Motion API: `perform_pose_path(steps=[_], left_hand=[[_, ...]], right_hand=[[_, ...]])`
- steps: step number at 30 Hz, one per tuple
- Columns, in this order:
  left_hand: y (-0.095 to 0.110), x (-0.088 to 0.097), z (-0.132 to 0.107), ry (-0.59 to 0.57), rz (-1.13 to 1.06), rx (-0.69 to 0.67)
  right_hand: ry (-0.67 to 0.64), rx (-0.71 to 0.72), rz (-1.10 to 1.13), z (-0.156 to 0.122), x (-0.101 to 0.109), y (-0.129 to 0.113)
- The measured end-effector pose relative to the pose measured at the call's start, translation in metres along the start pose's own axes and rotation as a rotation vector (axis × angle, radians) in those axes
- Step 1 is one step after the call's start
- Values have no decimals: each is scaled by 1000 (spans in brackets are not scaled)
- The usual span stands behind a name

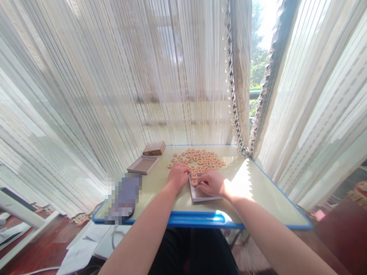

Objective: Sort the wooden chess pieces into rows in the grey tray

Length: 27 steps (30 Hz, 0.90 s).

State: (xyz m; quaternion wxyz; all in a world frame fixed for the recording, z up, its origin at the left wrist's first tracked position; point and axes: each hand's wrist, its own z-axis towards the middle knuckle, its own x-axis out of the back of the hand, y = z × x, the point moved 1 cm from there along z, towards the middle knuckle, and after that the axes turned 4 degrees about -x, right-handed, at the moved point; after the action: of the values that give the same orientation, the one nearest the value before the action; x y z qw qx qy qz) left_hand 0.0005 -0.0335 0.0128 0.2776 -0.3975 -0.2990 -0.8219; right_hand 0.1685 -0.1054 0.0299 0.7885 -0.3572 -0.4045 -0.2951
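Note:
Round wooden Chinese chess pieces with red or dark characters lie in a loose spread on the table's far half. In front of them sits a shallow open box. Two pieces stand in a row along the box's left side. My right hand reaches over the box, its fingertips closed at the nearer piece of the row. My left hand is at the box's upper left corner, with its fingers bent together. What those fingers hold, if anything, is hidden.
A second shallow tray lies at the far left of the table, with a brown patterned box behind it. A blurred-out phone-like object with a cable rests near the left edge. The table has a blue rim; curtains hang behind.

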Motion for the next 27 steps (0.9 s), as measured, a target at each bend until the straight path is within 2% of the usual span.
perform_pose_path(steps=[5, 11, 15, 18, 23, 27], left_hand=[[0, 0, 0, 16, 14, 41], [0, 0, 1, 12, 23, 71], [-5, 3, 2, 84, 49, 182], [-10, 7, 1, 137, 76, 238], [-16, 9, -1, 137, 119, 214], [-18, 6, 0, 132, 153, 257]], right_hand=[[53, -71, 5, -2, 2, 5], [158, -162, 36, 1, -6, 20], [204, -171, -5, 4, -11, 35], [250, -240, -54, 7, -14, 49], [244, -358, -48, 10, -15, 61], [272, -408, -37, 8, -13, 62]])
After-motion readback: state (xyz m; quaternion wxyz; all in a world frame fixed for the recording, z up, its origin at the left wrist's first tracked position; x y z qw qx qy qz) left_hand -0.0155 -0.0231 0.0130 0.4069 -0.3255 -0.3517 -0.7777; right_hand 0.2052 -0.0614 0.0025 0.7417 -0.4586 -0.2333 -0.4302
